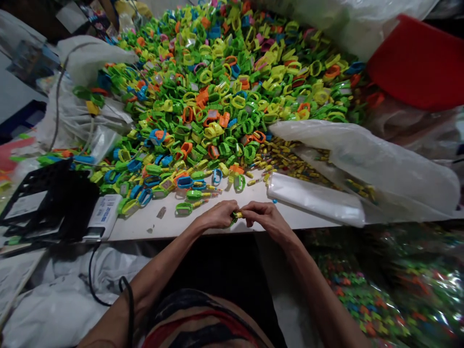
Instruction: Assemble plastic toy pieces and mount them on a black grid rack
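Note:
My left hand (217, 215) and my right hand (264, 217) meet at the near edge of the white table (166, 224). Both are pinched round one small green and yellow plastic piece (236, 216) held between them. A huge heap of green, yellow, orange and blue plastic rings (224, 92) covers the table beyond my hands. A few loose green rings with yellow pins (192, 195) lie just left of my left hand.
A clear plastic bag (362, 159) spilling small yellow pins (286, 159) lies at the right. A black rack (47, 200) and a white box (103, 212) sit at the left. Bags of packed coloured pieces (391, 290) lie below right. A red tub (416, 63) stands far right.

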### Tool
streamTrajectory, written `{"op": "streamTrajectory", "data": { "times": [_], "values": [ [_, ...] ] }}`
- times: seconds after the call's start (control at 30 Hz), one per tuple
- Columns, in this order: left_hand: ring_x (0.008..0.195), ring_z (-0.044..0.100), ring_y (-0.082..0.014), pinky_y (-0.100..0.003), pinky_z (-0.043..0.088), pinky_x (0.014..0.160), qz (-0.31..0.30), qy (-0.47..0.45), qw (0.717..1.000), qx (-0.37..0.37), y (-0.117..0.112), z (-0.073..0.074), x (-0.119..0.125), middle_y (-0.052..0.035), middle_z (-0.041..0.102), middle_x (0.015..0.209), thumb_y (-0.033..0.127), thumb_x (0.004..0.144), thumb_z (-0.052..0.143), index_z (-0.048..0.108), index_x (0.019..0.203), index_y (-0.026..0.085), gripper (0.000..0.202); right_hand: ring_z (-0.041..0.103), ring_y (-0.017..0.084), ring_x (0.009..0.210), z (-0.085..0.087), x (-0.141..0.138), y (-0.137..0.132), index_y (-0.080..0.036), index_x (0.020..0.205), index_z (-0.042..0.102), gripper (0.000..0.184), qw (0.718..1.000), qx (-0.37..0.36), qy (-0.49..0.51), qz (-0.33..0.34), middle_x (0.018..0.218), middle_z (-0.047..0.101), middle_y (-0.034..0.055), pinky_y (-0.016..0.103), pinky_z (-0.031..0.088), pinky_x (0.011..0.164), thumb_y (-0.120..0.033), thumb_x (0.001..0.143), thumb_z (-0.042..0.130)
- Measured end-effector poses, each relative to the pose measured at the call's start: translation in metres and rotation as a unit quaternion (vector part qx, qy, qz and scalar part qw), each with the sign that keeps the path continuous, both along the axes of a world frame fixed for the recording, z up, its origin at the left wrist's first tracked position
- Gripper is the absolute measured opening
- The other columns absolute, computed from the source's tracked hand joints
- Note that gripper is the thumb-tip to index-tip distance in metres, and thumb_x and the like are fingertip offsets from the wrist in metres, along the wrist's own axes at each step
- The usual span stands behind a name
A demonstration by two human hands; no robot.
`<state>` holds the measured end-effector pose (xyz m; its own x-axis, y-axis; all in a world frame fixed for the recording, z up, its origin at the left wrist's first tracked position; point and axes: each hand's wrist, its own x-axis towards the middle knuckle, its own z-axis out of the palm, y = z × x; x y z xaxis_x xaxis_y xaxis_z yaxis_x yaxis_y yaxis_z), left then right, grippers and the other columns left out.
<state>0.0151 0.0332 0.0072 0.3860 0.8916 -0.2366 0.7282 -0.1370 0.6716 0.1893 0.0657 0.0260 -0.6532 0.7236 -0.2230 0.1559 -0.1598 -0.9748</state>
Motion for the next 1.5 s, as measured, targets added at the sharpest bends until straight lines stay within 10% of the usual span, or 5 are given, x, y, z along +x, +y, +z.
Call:
{"op": "streamTrajectory", "data": {
  "times": [0.57, 0.93, 1.3, 1.4, 1.5],
  "values": [
    [0.076, 0.053, -0.0166, -0.024, 0.037, 0.065, 0.009, 0.07, 0.997, 0.033, -0.014, -0.007, 0.006, -0.0039, 0.055, 0.082, 0.001, 0.07, 0.046, 0.058, 0.075, 0.016, 0.02, 0.055, 0.012, 0.055, -0.012, -0.003, -0.003, -0.016, 0.074, 0.071, 0.019, 0.988, 0.127, -0.084, 0.014, 0.068, 0.06, 0.0028, 0.023, 0.043, 0.052, -0.031, 0.074, 0.059],
    [0.06, 0.043, -0.0111, -0.021, 0.032, 0.053, 0.097, -0.173, 0.972, -0.124, 0.001, 0.005, -0.008, 0.0042, 0.047, 0.064, 0.034, 0.076, 0.055, 0.059, 0.091, 0.015, 0.025, 0.059, 0.016, 0.056, -0.021, 0.002, 0.003, -0.016, 0.075, 0.068, 0.027, 0.995, 0.038, -0.044, -0.083, 0.06, 0.062, 0.0018, 0.029, 0.049, 0.055, -0.041, 0.064, 0.07],
    [0.077, 0.051, -0.0162, -0.025, 0.038, 0.069, 0.064, 0.023, 0.996, 0.064, -0.009, 0.004, -0.026, -0.0026, 0.056, 0.08, 0.027, 0.086, 0.049, 0.057, 0.083, 0.016, 0.013, 0.061, 0.017, 0.062, -0.031, -0.018, 0.006, -0.015, 0.087, 0.067, 0.03, 0.991, 0.092, -0.065, -0.073, 0.074, 0.065, 0.0048, 0.03, 0.05, 0.06, -0.041, 0.073, 0.063],
    [0.095, 0.051, -0.023, -0.033, 0.038, 0.081, 0.105, 0.151, 0.973, 0.141, -0.005, 0.01, -0.045, -0.0075, 0.057, 0.096, 0.025, 0.083, 0.055, 0.058, 0.089, 0.017, 0.011, 0.061, 0.015, 0.067, -0.034, -0.014, 0.036, -0.015, 0.107, 0.063, 0.035, 0.96, 0.216, -0.16, -0.083, 0.099, 0.061, 0.0092, 0.029, 0.048, 0.063, -0.036, 0.079, 0.057],
    [0.101, 0.049, -0.0273, -0.04, 0.036, 0.088, 0.185, 0.236, 0.934, 0.193, 0.01, 0.015, -0.045, -0.0114, 0.056, 0.106, 0.024, 0.084, 0.054, 0.058, 0.098, 0.016, 0.016, 0.06, 0.018, 0.078, -0.034, -0.013, 0.07, -0.018, 0.102, 0.065, 0.025, 0.858, 0.362, -0.36, -0.063, 0.108, 0.057, 0.0102, 0.028, 0.043, 0.065, -0.02, 0.082, 0.05]
  ]
}}
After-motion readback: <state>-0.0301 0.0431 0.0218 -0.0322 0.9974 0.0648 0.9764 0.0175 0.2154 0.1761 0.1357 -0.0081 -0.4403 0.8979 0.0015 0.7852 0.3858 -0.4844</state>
